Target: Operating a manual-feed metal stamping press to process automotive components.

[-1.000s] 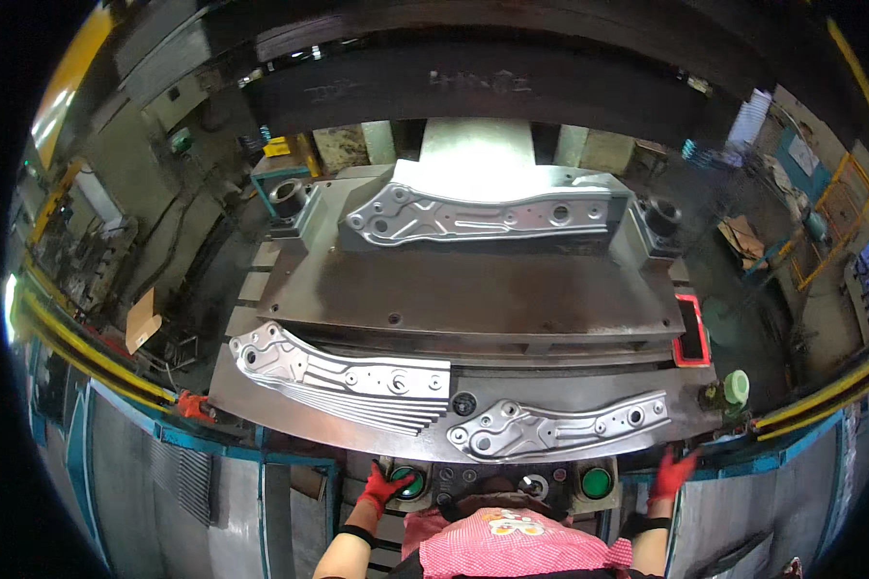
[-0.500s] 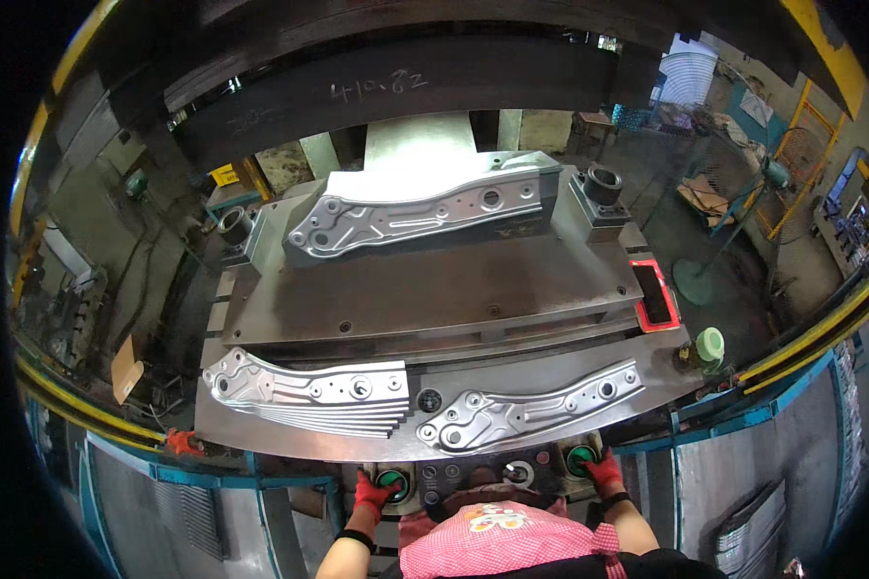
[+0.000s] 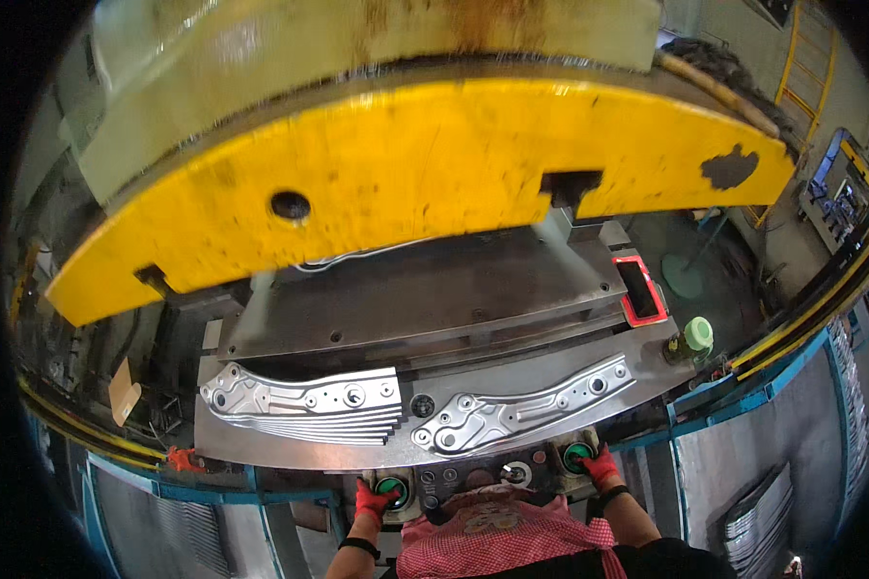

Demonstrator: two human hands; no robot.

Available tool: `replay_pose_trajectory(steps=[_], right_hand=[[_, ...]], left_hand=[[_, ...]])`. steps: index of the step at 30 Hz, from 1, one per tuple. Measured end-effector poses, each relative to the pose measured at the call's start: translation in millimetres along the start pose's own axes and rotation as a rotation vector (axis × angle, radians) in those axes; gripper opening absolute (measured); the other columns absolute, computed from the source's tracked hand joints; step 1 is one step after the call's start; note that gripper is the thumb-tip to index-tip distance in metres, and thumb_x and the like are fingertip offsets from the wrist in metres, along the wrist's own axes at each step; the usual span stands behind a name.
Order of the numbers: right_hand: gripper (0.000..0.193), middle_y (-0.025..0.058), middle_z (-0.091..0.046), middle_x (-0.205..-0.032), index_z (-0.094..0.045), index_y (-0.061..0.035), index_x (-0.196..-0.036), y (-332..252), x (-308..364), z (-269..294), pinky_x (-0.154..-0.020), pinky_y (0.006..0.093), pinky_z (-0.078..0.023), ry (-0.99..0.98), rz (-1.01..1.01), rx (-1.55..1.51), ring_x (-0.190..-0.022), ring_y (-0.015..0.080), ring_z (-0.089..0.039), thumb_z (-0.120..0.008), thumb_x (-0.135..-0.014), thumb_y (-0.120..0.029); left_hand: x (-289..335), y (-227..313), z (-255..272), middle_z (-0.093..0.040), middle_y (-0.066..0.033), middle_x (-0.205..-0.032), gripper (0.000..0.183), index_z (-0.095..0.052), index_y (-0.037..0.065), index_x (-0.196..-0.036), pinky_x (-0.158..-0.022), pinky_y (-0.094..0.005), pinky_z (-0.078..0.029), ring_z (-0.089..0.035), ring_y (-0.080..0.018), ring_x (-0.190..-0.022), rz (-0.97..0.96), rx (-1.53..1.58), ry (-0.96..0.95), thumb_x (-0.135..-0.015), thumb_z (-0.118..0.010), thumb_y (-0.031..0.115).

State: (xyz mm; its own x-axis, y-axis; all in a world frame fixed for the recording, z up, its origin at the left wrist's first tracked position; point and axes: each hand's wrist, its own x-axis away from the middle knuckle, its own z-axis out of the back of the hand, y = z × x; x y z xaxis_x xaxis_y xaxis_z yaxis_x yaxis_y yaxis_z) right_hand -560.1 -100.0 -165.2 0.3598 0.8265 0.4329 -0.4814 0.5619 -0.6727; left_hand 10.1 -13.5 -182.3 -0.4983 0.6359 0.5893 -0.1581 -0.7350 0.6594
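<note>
My left hand (image 3: 371,500), in a red glove, reaches onto a round green button (image 3: 392,488) at the left of the control panel, its fingers stretched over it. At the panel's right, my right hand (image 3: 602,468), gloved likewise, lies with extended fingers on a second green button (image 3: 575,454). Neither hand holds anything. Beyond the panel, a stack of stamped metal brackets (image 3: 304,394) sits on the left of the press bed, and a single bracket (image 3: 521,405) lies on the right. The lowered yellow press ram (image 3: 434,164) hides nearly all of the bracket on the die.
The lower die plate (image 3: 406,299) fills the bed's middle. At its right are a red-framed dark tablet-like object (image 3: 639,291) and a bottle with a pale green lid (image 3: 695,338). Blue-framed bins (image 3: 734,454) flank me. A pedestal fan base (image 3: 683,277) stands far right.
The yellow press ram has come down over the die, covering the bracket there. My hands stay on the two green buttons. The view has shifted slightly.
</note>
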Motion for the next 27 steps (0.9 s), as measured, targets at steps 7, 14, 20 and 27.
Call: replay_pose_trajectory(steps=[7, 14, 20, 27], right_hand=[[0.111, 0.0250, -0.044, -0.130, -0.023, 0.0019, -0.138, -23, 10, 7, -0.099, 0.0377, -0.038, 0.010, -0.053, 0.179, -0.121, 0.0347, -0.043, -0.082, -0.054, -0.040], [0.096, 0.0267, -0.041, -0.132, -0.022, 0.0078, -0.136, -26, 2, 30, -0.101, 0.0362, -0.035, 0.152, -0.031, -0.185, -0.123, 0.0345, -0.041, -0.076, -0.068, -0.033], [0.091, 0.0240, -0.043, -0.128, -0.035, 0.0014, -0.132, -212, 41, 112, -0.103, 0.0432, -0.028, 0.639, 0.738, 0.318, -0.122, 0.0362, -0.038, -0.080, -0.058, -0.025], [0.101, 0.0183, -0.040, -0.132, -0.034, -0.0084, -0.135, -319, 43, 50, -0.105, 0.0489, -0.024, -0.415, 1.069, 0.964, -0.124, 0.0371, -0.034, -0.080, -0.050, -0.039]], left_hand=[[7, 13, 1, -0.031, -0.0161, -0.142, 0.131, -0.006, 0.000, -0.142, -0.098, -0.0387, -0.038, -0.036, -0.0236, -0.126, -0.015, -0.027, -0.017, -0.045, -0.092, 0.021], [29, 39, 37, -0.023, -0.0174, -0.145, 0.122, -0.003, -0.001, -0.142, -0.106, -0.0356, -0.025, -0.023, -0.0251, -0.133, 0.071, 0.231, -0.115, -0.056, -0.086, 0.023], [104, 189, 144, -0.027, -0.0219, -0.143, 0.081, -0.027, -0.003, -0.138, -0.110, -0.0414, -0.017, -0.025, -0.0331, -0.133, -0.569, -0.413, 1.051, -0.075, -0.070, 0.025], [85, 461, 105, -0.043, -0.0162, -0.132, 0.061, -0.046, 0.008, -0.128, -0.108, -0.0461, -0.020, -0.036, -0.0337, -0.125, -1.375, -0.651, 0.536, -0.074, -0.067, 0.027]])
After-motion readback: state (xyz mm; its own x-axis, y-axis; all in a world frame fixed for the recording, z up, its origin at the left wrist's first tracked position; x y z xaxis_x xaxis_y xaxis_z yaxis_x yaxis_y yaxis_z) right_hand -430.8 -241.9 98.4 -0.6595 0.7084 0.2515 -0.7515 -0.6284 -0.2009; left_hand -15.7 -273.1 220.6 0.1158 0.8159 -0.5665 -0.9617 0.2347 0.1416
